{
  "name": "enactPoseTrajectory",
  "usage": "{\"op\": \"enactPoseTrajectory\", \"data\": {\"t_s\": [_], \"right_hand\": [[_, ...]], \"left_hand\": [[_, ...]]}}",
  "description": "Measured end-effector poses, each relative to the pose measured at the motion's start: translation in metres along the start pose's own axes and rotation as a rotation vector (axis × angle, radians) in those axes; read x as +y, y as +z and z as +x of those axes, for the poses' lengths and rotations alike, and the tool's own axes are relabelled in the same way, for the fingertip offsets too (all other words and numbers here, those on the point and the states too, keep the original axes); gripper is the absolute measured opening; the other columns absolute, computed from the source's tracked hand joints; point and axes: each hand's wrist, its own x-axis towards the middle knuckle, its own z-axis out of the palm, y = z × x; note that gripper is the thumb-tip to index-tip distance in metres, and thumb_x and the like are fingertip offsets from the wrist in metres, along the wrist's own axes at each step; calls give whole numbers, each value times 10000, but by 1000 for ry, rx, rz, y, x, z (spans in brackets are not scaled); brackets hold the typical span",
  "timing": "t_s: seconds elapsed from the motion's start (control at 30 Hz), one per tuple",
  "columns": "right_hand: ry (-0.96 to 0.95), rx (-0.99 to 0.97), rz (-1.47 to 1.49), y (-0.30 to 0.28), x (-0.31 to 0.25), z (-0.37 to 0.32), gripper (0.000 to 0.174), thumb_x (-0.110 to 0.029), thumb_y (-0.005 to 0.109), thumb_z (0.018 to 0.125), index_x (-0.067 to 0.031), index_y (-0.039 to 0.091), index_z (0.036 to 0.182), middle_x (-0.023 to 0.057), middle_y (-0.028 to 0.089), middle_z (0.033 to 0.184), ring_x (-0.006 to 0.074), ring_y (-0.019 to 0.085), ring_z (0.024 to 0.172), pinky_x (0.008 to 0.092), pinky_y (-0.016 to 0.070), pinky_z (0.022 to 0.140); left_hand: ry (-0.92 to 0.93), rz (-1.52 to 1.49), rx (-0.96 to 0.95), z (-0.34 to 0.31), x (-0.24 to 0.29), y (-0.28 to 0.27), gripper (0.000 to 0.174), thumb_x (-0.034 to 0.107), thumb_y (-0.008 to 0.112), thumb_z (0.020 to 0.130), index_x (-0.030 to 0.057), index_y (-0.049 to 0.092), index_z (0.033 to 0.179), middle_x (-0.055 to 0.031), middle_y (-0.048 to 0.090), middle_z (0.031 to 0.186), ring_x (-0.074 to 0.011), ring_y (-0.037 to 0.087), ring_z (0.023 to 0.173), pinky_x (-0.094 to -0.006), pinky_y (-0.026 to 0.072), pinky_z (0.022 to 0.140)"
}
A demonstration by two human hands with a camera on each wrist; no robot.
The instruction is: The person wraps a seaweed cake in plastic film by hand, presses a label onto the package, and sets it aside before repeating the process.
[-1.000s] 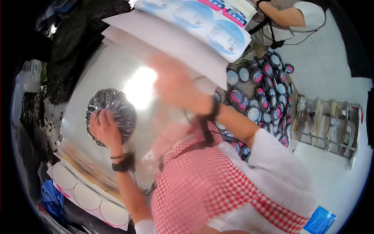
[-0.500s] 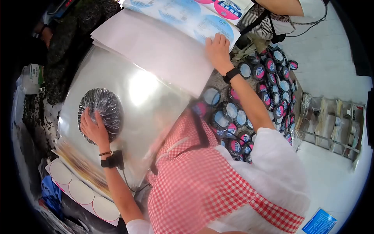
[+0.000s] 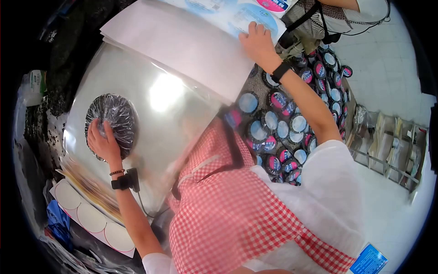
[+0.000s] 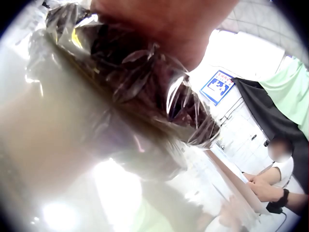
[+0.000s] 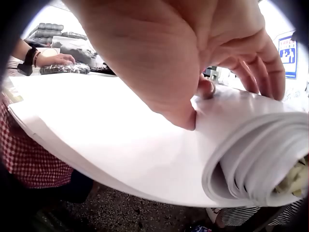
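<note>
My left hand (image 3: 105, 142) rests on a round, dark pack (image 3: 122, 125) wrapped in crinkled clear film, its fingers spread over the near side. In the left wrist view the pack (image 4: 145, 82) lies beneath the palm, on a shiny surface. My right hand (image 3: 261, 46) touches a sheet of round blue labels (image 3: 237, 18) close to its right edge. Seen from the right wrist, the thumb and loosely bent fingers of that hand (image 5: 164, 58) are down on the white sheet (image 5: 111, 125), beside its rolled-up end (image 5: 241, 159).
A pale backing sheet (image 3: 178, 50) overlaps the glossy clear-covered table (image 3: 137, 68). Right of it lie many dark round packs (image 3: 271, 119) with blue or pink labels. Another person's arm (image 3: 342, 3) shows at the top right; a wire rack (image 3: 388, 146) stands further right.
My right hand has swept from over the table to the label sheet, its fingertips now further onto a blue label. The left hand stays on the wrapped pack.
</note>
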Motion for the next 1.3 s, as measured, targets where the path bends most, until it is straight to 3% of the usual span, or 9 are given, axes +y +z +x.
{"op": "enactPoseTrajectory", "data": {"t_s": [0.23,0.37,0.6,0.67,0.73,0.83,0.9,1.07,1.3], "right_hand": [[-66,-1,216,10,36,10,104,-127,605,760,-75,585,848,136,537,867,294,566,800,347,501,535],[115,61,371,-6,28,6,153,-154,614,786,-41,592,886,135,567,896,334,570,821,437,500,699],[1365,446,926,-13,220,-33,261,-185,622,941,49,580,1049,173,668,998,232,639,836,337,554,694],[1034,671,1592,-86,114,33,272,-168,495,1008,78,579,1091,199,645,1096,267,644,863,324,553,680],[733,368,1864,-118,-4,68,277,-136,521,960,57,559,1155,218,576,1195,310,586,986,359,517,783],[145,-159,1731,-127,-167,95,383,-89,561,887,25,529,1251,246,471,1344,374,498,1170,410,462,938],[-120,-85,1633,-133,-226,110,487,-57,588,838,4,509,1315,265,402,1443,417,440,1292,444,425,1041],[-437,111,1344,-134,-261,127,610,14,577,811,-199,519,1379,148,434,1460,292,463,1322,369,458,1044],[-610,-193,1378,-154,-245,151,527,-312,605,879,-49,536,1330,173,479,1416,319,463,1310,426,355,1098]], "left_hand": [[10,-7,33,0,2,0,364,366,584,945,94,621,1185,-67,617,1212,-285,551,1134,-411,380,991],[-3,13,16,0,4,-2,350,352,595,940,87,629,1166,-82,622,1198,-292,551,1137,-416,379,993],[-9,-23,64,-1,8,-2,287,281,665,876,66,638,1065,-131,628,1153,-322,527,1172,-452,361,1019],[-51,-94,72,1,12,-5,264,254,683,842,72,627,1025,-113,613,1131,-298,532,1140,-445,365,1014],[-64,-114,71,2,19,-11,219,237,673,843,75,615,979,-96,606,1087,-279,533,1113,-436,365,1006],[-61,-72,58,3,25,-11,211,224,658,847,71,597,979,-85,592,1103,-274,528,1113,-457,340,1041],[-130,-39,34,1,35,-14,214,211,652,843,59,585,978,-76,580,1107,-269,520,1127,-462,333,1052],[-114,16,-1,-7,34,-4,322,161,609,811,53,595,1114,-114,589,1147,-329,533,1057,-464,374,999],[-195,-381,-135,-48,16,21,562,375,633,869,114,506,1350,-93,556,1334,-275,501,1253,-451,364,1053]]}}
